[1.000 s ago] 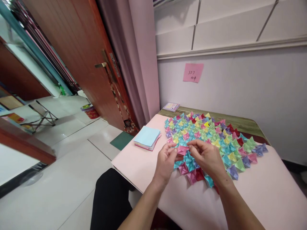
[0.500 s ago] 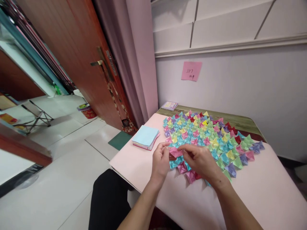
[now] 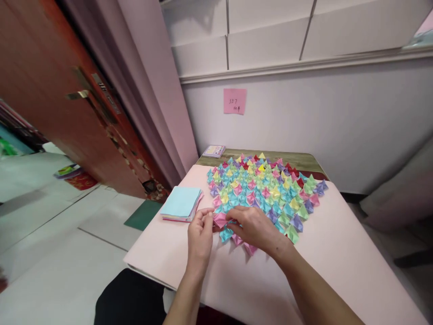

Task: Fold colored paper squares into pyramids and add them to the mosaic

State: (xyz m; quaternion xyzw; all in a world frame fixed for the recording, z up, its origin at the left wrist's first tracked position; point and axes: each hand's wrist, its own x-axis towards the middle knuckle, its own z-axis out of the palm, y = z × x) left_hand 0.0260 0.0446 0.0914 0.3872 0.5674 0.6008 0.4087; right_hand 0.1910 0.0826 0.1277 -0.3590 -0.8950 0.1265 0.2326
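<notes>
A folded pink paper piece [image 3: 220,220] sits between my two hands, just above the near edge of a large patch of several small folded paper shapes [image 3: 267,189] in pink, blue, green, yellow, purple and red. My left hand [image 3: 199,237] pinches its left side with closed fingers. My right hand [image 3: 255,228] pinches its right side, its palm lying over the near shapes. All of this rests on a pale pink table cover [image 3: 338,253].
A stack of square papers with a light blue top sheet [image 3: 181,204] lies left of my hands. A small card pack [image 3: 214,150] sits at the table's far edge. A pink note [image 3: 234,101] hangs on the wall. A wooden door [image 3: 50,90] stands at left.
The view has swung to the right, so the table and door sit further left in frame. Both hands stay pinched on the pink piece, slightly nearer the paper stack.
</notes>
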